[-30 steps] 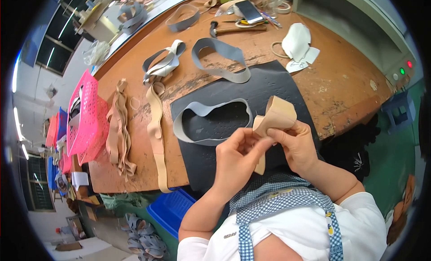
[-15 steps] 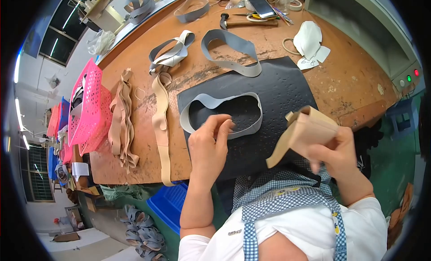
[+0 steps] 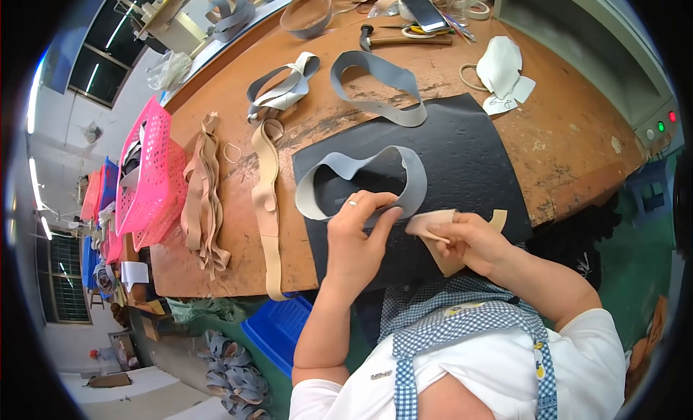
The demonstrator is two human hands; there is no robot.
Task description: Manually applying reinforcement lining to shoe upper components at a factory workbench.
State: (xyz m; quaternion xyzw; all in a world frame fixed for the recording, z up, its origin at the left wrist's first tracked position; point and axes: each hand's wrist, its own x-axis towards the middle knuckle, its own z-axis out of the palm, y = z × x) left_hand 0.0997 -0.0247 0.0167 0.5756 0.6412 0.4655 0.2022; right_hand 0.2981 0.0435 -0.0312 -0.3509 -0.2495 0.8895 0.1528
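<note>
One pink basket (image 3: 148, 185) stood at the left edge of the tabletop (image 3: 567, 167), with grey and dark pieces inside it. Just beside it lay a bundle of beige strips (image 3: 203, 203), gathered lengthwise, probably to keep like pieces together within reach. Next came a long cream strip (image 3: 266, 185), running toward the near edge with its far end curled over. A tangled grey-and-white band (image 3: 292, 93) lay farther back.

The left hand (image 3: 356, 239) was at the near side of a grey loop (image 3: 414, 187) standing on its edge on a black mat (image 3: 480, 149). Its thumb and forefinger were almost together and appeared to pinch the loop's near wall, perhaps to steady it; the loop spread beyond the fingertips to either side. The mat presumably shielded the wood. A second grey loop (image 3: 382, 71) overlapped the mat's far edge, with a hammer (image 3: 408, 41) behind it.

The right hand (image 3: 474, 243) was closed on a folded beige band (image 3: 447, 261), thumb pressed against fingers, likely to keep its layers gathered. One flap pointed toward the left hand, just beside the grey loop; whether they touched could not be told. Another part hung below the fingers. Farther right, a white mask (image 3: 499, 66) lay well apart from both hands.
</note>
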